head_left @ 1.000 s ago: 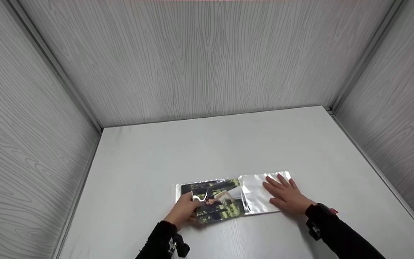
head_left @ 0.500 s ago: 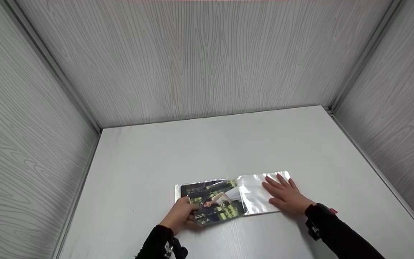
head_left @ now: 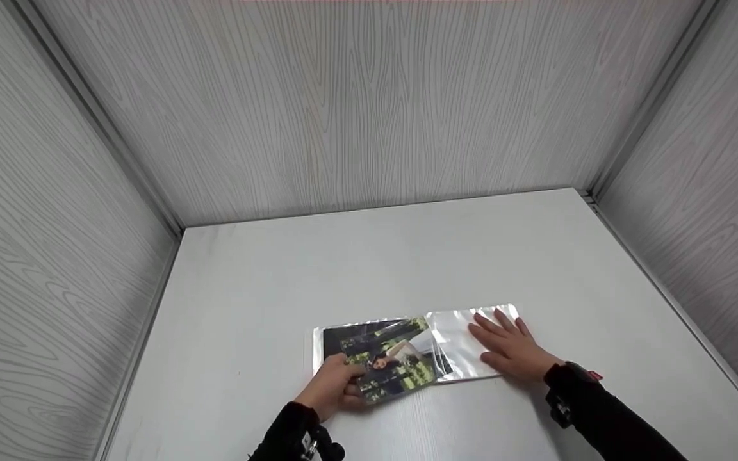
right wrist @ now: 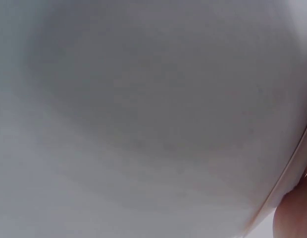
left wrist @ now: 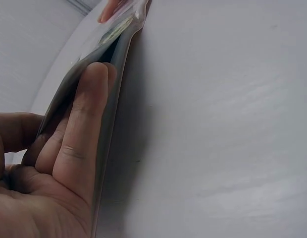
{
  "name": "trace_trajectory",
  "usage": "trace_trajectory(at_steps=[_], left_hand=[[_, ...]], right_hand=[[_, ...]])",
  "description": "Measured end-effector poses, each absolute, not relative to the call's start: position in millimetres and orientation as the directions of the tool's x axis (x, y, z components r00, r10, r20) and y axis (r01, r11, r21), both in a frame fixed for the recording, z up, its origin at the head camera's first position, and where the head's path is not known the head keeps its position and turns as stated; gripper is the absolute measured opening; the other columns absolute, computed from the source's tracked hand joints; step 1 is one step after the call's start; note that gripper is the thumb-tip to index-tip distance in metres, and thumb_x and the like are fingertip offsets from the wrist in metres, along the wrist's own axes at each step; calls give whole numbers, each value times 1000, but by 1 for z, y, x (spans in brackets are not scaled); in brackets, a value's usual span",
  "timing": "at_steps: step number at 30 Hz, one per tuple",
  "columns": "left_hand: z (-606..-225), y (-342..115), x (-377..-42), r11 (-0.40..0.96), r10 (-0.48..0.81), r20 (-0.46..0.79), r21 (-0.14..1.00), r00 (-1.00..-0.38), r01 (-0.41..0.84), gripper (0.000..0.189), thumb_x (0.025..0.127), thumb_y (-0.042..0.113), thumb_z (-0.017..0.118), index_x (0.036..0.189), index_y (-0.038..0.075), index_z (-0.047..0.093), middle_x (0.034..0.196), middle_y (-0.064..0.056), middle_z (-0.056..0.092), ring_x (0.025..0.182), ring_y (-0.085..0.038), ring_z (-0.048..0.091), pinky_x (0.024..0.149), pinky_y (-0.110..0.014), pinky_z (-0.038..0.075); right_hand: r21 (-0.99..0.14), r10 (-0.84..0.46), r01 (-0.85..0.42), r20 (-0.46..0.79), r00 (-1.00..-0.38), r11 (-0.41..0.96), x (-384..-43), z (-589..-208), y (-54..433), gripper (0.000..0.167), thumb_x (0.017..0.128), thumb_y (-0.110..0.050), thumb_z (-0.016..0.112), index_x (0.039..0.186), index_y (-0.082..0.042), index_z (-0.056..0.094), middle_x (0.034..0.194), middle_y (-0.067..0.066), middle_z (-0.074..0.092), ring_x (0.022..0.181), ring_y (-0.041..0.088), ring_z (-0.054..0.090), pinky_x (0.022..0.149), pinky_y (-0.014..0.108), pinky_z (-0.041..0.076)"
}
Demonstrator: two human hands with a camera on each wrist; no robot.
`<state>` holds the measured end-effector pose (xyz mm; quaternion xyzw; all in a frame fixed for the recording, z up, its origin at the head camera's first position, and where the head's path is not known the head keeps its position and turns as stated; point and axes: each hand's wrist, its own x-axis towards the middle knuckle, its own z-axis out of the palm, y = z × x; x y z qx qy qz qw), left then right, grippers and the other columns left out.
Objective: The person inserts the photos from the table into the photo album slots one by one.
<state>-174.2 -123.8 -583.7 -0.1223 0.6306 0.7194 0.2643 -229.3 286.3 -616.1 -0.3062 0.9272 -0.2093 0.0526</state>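
A photo album (head_left: pixel 462 365) lies spread on the white table, its clear sleeves shining. My left hand (head_left: pixel 332 384) pinches the outer edge of a left-side album page (head_left: pixel 401 374), which shows a photo of a person in white among greenery. That page is raised and skewed over a darker picture (head_left: pixel 334 339) beneath it. In the left wrist view, my fingers (left wrist: pixel 79 134) sit under the lifted page with the thumb on its other side. My right hand (head_left: pixel 515 349) rests flat with spread fingers on the blank silvery right page; in the right wrist view only a finger (right wrist: pixel 294 213) shows.
The white tabletop (head_left: pixel 369 256) runs back to a grey wood-grain panel (head_left: pixel 369 109). Similar panels stand on the left (head_left: pixel 55 256) and the right (head_left: pixel 715 192). Dark sleeves with small wrist-worn devices cover both forearms.
My left hand has shifted slightly left, then back right and nearer me, bending the page inward so more of the dark picture shows. The right hand has stayed put.
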Motion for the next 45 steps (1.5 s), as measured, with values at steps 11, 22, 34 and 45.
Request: trace_trajectory(at_steps=[11,22,34,45], left_hand=[[-572,-137,-183,130,183,-436,899,-881,-417,13,95,6,58,104,1,50,85,-13,69,58,-14,67,55,-34,61],[-565,-142,-196,131,159,-468,883,-869,-451,15,97,7,58,110,0,54,92,-13,67,58,-16,64,55,-35,61],[-565,-131,-204,121,150,-491,871,-858,-477,19,99,5,54,117,-1,56,100,-18,66,66,-23,67,60,-37,63],[-570,-113,-199,104,175,-461,887,-870,-450,13,99,6,54,111,-1,52,96,-17,64,66,-20,66,58,-38,63]], right_hand=[[-445,-596,-540,19,-803,714,-230,-616,286,61,106,-38,52,160,-13,36,168,12,27,154,50,9,117,74,1],[-415,-589,-538,8,-808,734,-231,-616,284,61,106,-39,52,160,-14,37,168,11,26,154,49,8,118,72,1],[-426,-586,-530,-1,-810,733,-229,-614,285,61,106,-39,51,160,-14,36,168,10,25,154,49,7,118,72,-2],[-433,-594,-552,45,-803,713,-228,-616,283,60,105,-37,53,159,-13,39,167,12,29,153,51,11,116,74,4]])
